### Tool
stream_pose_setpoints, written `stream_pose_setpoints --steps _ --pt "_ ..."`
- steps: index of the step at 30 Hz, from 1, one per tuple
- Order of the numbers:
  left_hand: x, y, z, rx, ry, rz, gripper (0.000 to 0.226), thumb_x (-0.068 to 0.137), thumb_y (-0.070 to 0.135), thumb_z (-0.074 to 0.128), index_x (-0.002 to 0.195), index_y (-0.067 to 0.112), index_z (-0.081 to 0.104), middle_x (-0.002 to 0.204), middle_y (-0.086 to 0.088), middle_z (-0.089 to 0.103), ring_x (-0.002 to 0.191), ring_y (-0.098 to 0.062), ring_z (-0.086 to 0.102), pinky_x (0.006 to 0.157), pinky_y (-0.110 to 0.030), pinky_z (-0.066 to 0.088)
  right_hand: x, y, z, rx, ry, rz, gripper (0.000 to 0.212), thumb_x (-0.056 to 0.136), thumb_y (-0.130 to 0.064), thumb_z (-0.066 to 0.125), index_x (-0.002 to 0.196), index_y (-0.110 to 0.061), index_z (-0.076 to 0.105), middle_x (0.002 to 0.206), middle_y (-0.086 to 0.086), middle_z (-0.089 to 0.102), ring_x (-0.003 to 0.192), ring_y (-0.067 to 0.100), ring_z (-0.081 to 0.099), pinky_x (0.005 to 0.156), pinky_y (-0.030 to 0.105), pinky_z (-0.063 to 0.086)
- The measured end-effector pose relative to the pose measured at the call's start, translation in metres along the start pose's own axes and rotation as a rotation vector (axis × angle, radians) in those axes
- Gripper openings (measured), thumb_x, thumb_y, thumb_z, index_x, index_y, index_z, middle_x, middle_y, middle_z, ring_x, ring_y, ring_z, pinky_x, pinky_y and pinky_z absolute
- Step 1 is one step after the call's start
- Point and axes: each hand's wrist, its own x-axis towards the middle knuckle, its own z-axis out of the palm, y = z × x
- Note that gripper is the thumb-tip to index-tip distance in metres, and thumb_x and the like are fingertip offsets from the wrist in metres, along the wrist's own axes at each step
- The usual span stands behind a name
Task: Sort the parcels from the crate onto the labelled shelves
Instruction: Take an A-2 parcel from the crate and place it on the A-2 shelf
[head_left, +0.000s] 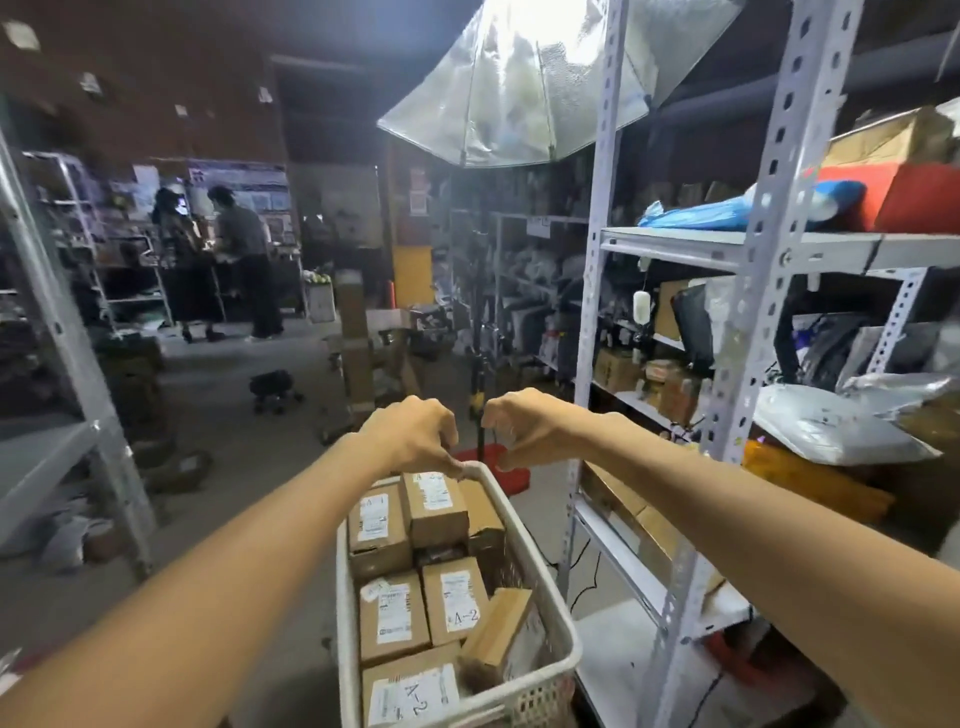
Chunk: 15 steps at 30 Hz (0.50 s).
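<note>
A white plastic crate (550, 613) stands low in front of me, packed with several brown cardboard parcels. One parcel (377, 526) is marked A-1, and another (456, 598) and the nearest one (413, 693) are marked A-2. Both my arms reach out over the crate. My left hand (415, 434) has its fingers curled down and its fingertips pinch the crate's far rim. My right hand (524, 426) hovers just beyond that rim with curled fingers and holds nothing I can see. A grey metal shelf unit (727, 244) stands to the right.
The right shelves hold bags, boxes and a blue parcel (696, 214). Another metal shelf (47, 447) is at the left. A light stand (480, 364) with a silver umbrella (514, 83) rises just beyond the crate. Two people (223, 260) stand far back; boxes litter the floor.
</note>
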Motion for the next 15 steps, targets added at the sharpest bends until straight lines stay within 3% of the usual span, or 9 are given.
stream_pose_setpoints --steps 2,6,12,15 --pt "0.007 -0.019 0.005 0.005 -0.005 -0.011 0.045 0.072 0.051 0.075 0.107 0.024 0.066 0.102 0.004 0.069 0.087 -0.014 0.063 0.06 -0.023 0.042 0.023 -0.002 0.013 -0.001 -0.037 -0.023 0.042 0.073 -0.022 0.077 0.11 -0.011 0.061 0.102 0.006 0.065 0.084 0.022 0.062 0.064 0.032 0.056" --pt "0.023 -0.05 0.015 0.06 -0.041 -0.046 0.045 0.072 0.05 0.074 0.108 0.024 0.065 0.1 0.005 0.069 0.088 -0.015 0.064 0.064 -0.027 0.043 0.06 0.001 0.037 -0.041 -0.1 -0.022 0.048 0.074 -0.027 0.074 0.117 -0.014 0.057 0.104 0.006 0.064 0.082 0.022 0.059 0.064 0.032 0.052" --pt "0.058 -0.081 0.029 0.067 -0.069 -0.072 0.046 0.073 0.051 0.073 0.108 0.023 0.064 0.099 0.002 0.069 0.085 -0.015 0.064 0.059 -0.025 0.043 0.098 0.017 0.052 -0.014 -0.16 0.004 0.036 0.072 -0.023 0.073 0.101 -0.013 0.055 0.094 0.006 0.06 0.079 0.022 0.057 0.055 0.028 0.041" --pt "0.081 -0.093 0.037 0.046 -0.086 -0.108 0.047 0.071 0.05 0.073 0.109 0.023 0.064 0.101 0.002 0.069 0.088 -0.016 0.064 0.067 -0.029 0.048 0.12 0.033 0.056 -0.018 -0.178 0.001 0.035 0.072 -0.024 0.073 0.099 -0.009 0.056 0.094 0.009 0.062 0.08 0.025 0.059 0.06 0.034 0.046"
